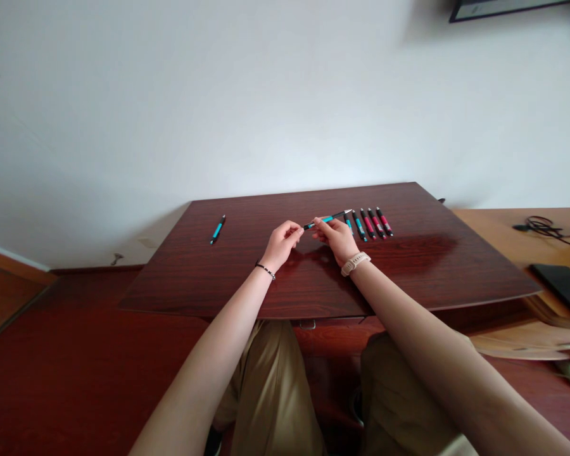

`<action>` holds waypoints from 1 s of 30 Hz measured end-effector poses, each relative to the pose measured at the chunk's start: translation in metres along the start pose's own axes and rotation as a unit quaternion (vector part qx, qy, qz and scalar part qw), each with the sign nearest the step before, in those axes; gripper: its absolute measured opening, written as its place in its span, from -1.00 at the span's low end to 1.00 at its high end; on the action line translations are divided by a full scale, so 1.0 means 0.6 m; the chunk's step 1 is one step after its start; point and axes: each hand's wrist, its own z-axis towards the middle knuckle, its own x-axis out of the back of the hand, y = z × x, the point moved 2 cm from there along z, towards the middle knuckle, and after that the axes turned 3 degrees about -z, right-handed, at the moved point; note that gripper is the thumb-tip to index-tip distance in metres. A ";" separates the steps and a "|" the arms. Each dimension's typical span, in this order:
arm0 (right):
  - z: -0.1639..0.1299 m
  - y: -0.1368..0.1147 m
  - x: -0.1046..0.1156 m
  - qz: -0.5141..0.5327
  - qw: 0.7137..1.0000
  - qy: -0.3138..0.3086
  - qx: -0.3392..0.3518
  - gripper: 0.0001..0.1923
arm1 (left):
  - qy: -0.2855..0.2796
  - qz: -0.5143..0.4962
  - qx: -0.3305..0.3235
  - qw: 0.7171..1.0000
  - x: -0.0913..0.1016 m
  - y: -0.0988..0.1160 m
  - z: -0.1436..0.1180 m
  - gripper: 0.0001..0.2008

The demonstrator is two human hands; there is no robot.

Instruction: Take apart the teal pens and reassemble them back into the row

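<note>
A blue and black pen [330, 219] is held between my two hands above the dark wooden table [209, 285]. Its silver tip points right and slightly away from me. My right hand [336, 237] pinches the pen around the middle of its barrel. At the pen's left end, the fingers of my left hand [282, 242] are closed on the black end. Just beyond my right hand lies a row of pens: blue ones, such as this blue pen [360, 226], then red ones, such as this red pen [384, 222]. My right hand partly covers the leftmost blue pen.
Another blue pen [217, 229] lies alone on the table's left side. Behind the table rises a white wall [266, 95]. To the right, a lighter wooden desk [484, 234] carries a black cable [546, 227] and a flat black object [563, 288].
</note>
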 end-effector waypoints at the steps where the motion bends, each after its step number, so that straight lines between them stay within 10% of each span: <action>1: 0.000 0.001 0.000 -0.002 1.000 0.001 0.000 -0.39 | 0.003 -0.001 -0.002 1.000 0.000 -0.001 0.000 -0.76; 30: -0.002 -0.001 0.002 -0.006 1.000 -0.002 0.007 -0.38 | -0.021 0.006 -0.002 1.000 0.002 -0.004 0.000 -0.69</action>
